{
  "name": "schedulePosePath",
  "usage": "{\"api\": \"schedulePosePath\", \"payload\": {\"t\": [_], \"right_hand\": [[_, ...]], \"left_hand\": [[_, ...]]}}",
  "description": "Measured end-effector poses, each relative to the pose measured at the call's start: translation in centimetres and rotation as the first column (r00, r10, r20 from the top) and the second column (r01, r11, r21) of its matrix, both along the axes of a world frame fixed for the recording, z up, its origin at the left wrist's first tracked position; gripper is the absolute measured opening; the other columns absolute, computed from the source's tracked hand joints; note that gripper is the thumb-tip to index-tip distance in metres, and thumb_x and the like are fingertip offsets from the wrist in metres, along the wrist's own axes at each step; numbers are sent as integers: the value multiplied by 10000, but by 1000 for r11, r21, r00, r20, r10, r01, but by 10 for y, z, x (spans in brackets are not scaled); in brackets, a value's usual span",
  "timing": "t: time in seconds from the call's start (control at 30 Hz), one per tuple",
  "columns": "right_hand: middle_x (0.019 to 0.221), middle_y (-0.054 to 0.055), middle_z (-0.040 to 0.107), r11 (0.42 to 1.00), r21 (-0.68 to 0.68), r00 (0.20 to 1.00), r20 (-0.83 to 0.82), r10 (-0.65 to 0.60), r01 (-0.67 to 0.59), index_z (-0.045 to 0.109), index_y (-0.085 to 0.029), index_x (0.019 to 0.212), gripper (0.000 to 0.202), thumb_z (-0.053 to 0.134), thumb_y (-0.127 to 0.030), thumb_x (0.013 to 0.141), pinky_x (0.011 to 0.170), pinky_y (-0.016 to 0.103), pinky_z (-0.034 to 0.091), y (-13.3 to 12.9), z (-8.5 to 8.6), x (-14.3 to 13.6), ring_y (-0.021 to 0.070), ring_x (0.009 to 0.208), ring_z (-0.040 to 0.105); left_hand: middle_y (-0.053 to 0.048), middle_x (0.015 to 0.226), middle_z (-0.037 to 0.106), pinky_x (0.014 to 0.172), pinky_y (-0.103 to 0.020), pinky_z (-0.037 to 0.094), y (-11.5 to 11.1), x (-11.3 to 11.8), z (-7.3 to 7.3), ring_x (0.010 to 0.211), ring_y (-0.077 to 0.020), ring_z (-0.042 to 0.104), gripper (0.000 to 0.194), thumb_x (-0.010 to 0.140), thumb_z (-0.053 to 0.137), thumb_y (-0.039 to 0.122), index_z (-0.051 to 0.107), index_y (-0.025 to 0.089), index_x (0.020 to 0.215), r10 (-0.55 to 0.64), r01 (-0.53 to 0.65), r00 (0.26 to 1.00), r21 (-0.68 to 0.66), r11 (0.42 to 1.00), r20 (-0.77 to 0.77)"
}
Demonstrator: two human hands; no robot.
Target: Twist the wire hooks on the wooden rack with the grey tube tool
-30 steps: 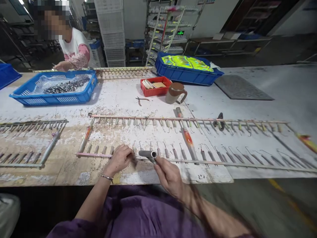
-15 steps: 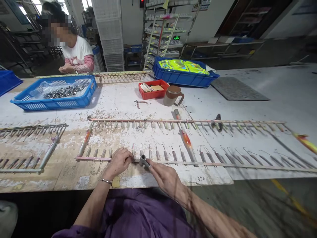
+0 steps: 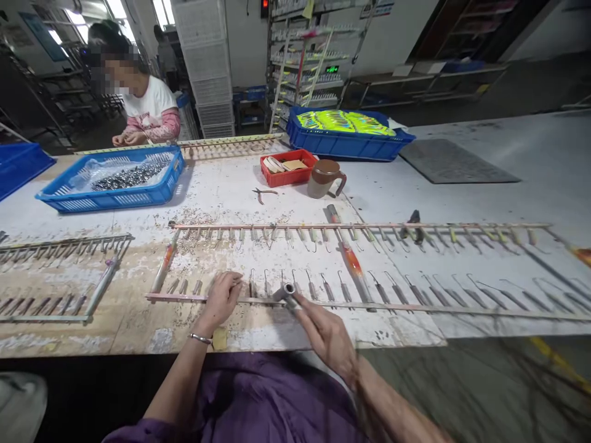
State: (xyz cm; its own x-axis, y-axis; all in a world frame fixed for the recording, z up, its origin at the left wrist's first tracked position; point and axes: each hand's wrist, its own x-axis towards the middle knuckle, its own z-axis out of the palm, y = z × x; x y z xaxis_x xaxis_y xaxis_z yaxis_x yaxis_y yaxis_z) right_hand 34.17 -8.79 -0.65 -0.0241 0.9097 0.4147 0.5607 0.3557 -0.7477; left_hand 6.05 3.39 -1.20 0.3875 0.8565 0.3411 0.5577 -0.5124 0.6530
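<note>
My right hand (image 3: 325, 332) is closed on a hammer-like metal tool (image 3: 284, 292) with a hollow tubular head, held just over the front rail of a long metal rack (image 3: 392, 306). Left of it, my left hand (image 3: 223, 296) rests at the same rail with fingers pinched together; whatever is between them is hidden. Small grey clips with bent wire hooks (image 3: 325, 286) stand along the front rail to the right of my left hand. A few hookless clips (image 3: 183, 287) sit to its left. More hooked clips line the back rail (image 3: 277, 226).
A second rack (image 3: 96, 289) lies at left. Behind are a blue basket (image 3: 111, 198) of small metal parts, pliers (image 3: 261, 195), a red tray (image 3: 286, 177), a mug (image 3: 322, 183) and a blue crate (image 3: 346, 147) of yellow-green pieces. A co-worker (image 3: 150, 111) sits across the table.
My right hand and the tool have moved right, away from my left hand, and the tool's head has tilted. My left hand stays near the same spot on the rail. The view has shifted slightly.
</note>
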Motion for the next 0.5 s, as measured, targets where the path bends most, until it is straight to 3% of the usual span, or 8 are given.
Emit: {"api": "schedulePosePath", "payload": {"t": [0.07,0.17,0.23,0.33,0.5], "right_hand": [[1219,127,843,988,11,988,-14,-155,155,722,-224,1428,419,552,-384,1080,857,390,718,6,-2,12,287,1024,841],[1158,179,851,943,-32,943,-35,-332,331,777,-134,1312,494,549,-494,1063,865,433,711,14,-12,27,337,1049,835],[1126,197,853,929,-84,930,-33,-365,362,783,-129,1282,537,534,-547,1054,859,479,707,16,-24,32,368,1032,836],[1174,193,845,921,-109,926,5,-377,375,785,-177,1279,561,514,-605,1039,846,498,705,14,-44,36,399,1107,815],[1234,158,835,933,-85,936,64,-346,350,793,-204,1274,528,511,-581,1037,897,459,707,17,-69,36,367,1124,815]], "left_hand": [[-76,1069,690,840,-352,548,0,-3,-1,930,-204,662,160,1048,543,247,649,213,1163,97,-98,994,32,995,51],[-63,997,667,811,-327,531,-5,0,3,898,-195,648,136,1052,537,246,667,215,1029,125,-129,990,66,989,63],[-57,917,660,839,-341,515,-11,8,6,916,-209,641,206,1061,544,252,662,214,896,100,-98,995,71,993,-27],[-65,900,680,923,-407,480,-24,30,9,963,-244,636,224,1037,620,271,692,210,833,156,-147,952,55,988,-264],[-117,948,732,944,-470,485,-22,62,13,1034,-320,671,181,955,737,318,742,191,825,327,-383,809,-14,924,-488]]}}
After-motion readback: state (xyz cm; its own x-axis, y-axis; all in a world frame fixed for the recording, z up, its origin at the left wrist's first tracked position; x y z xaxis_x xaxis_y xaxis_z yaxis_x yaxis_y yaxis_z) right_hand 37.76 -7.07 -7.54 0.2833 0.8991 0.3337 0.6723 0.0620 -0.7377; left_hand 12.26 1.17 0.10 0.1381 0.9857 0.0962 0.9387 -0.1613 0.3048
